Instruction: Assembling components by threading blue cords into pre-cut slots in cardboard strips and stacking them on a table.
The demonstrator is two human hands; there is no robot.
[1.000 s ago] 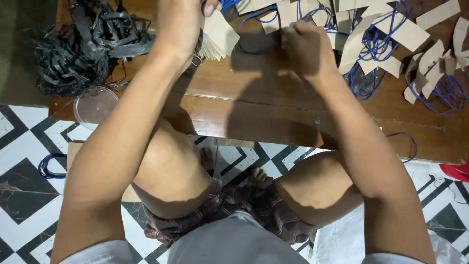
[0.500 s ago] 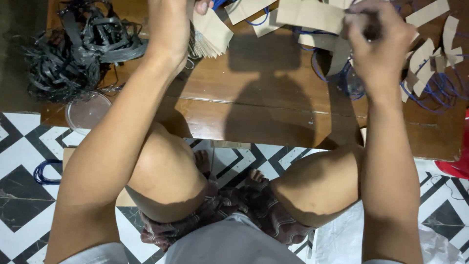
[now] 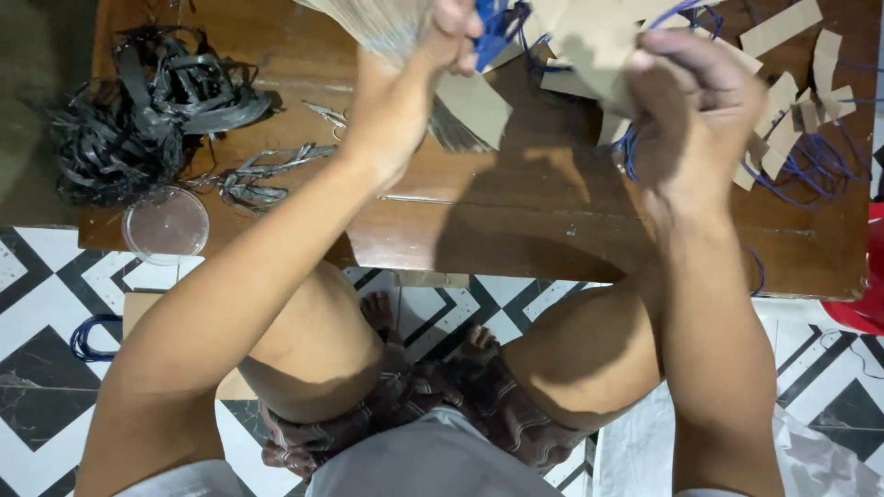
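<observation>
My left hand (image 3: 419, 69) is raised over the brown wooden table (image 3: 516, 221), shut on a thick stack of tan cardboard pieces (image 3: 368, 18) that fans out toward the top edge. My right hand (image 3: 695, 101) is just to the right, fingers curled around a single tan cardboard piece (image 3: 589, 46) with a blue string loop (image 3: 493, 23) hanging between the two hands. More tan cardboard pieces and blue strings (image 3: 801, 138) lie scattered on the table at the far right.
A pile of black plastic straps (image 3: 138, 120) sits at the table's left end, with a clear round lid (image 3: 166, 224) beside it. A blue string loop (image 3: 87, 336) lies on the black-and-white tiled floor (image 3: 37, 368). My bare knees are under the table edge.
My right hand moved from the table's middle to the right and picked up a cardboard piece, then brought it up toward the left hand. The view shifted closer.
</observation>
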